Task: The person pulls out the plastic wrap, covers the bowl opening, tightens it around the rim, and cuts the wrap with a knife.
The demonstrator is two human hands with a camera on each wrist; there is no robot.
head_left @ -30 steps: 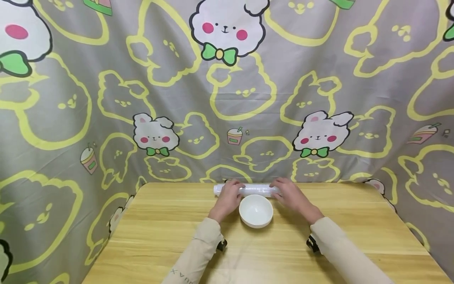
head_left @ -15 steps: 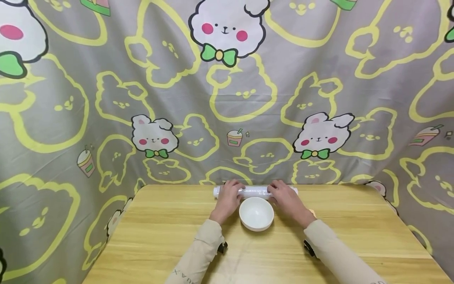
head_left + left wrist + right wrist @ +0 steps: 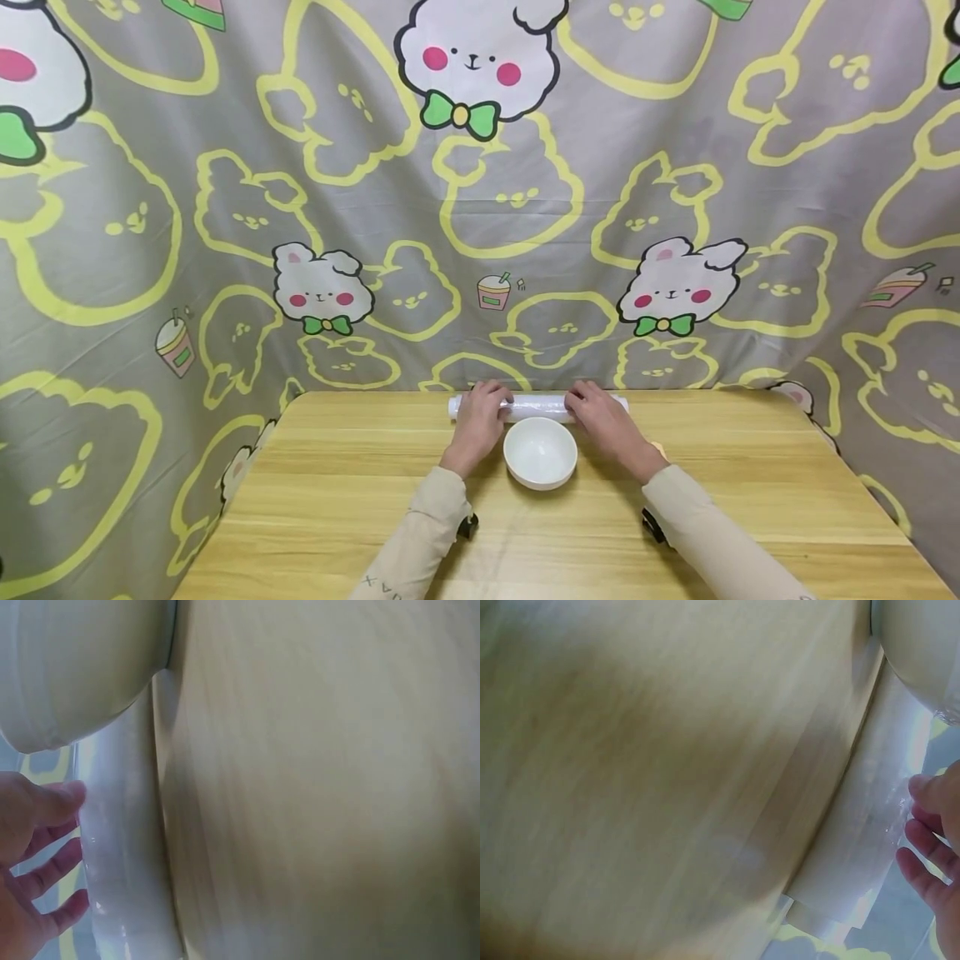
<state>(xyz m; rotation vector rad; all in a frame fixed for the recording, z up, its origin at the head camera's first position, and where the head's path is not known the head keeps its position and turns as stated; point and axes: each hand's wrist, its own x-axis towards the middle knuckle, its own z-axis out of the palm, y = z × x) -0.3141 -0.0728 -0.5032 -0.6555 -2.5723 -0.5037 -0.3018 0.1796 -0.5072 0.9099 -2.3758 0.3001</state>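
A roll of clear plastic wrap point(image 3: 536, 408) lies crosswise at the far edge of the table. Its glossy film shows in the left wrist view point(image 3: 124, 825) and the right wrist view point(image 3: 855, 802). My left hand point(image 3: 480, 427) touches the roll left of its middle, with thumb and fingers spread at its top. On the other side, my right hand point(image 3: 606, 423) rests its fingertips on the film, thumb close to the forefinger. The film looks crinkled there. Just in front of the roll, between both hands, stands a white bowl point(image 3: 540, 467), upright with nothing inside.
The wooden table point(image 3: 337, 483) meets a grey cartoon-print curtain point(image 3: 420, 208) right behind the roll. More curtain hangs at both sides. Black wrist-camera mounts show under the sleeves, and a small pale orange object point(image 3: 658, 448) peeks out behind the right wrist.
My right hand has slid a little left along the roll, uncovering its right end. The left hand stays about where it was. The bowl has not visibly moved.
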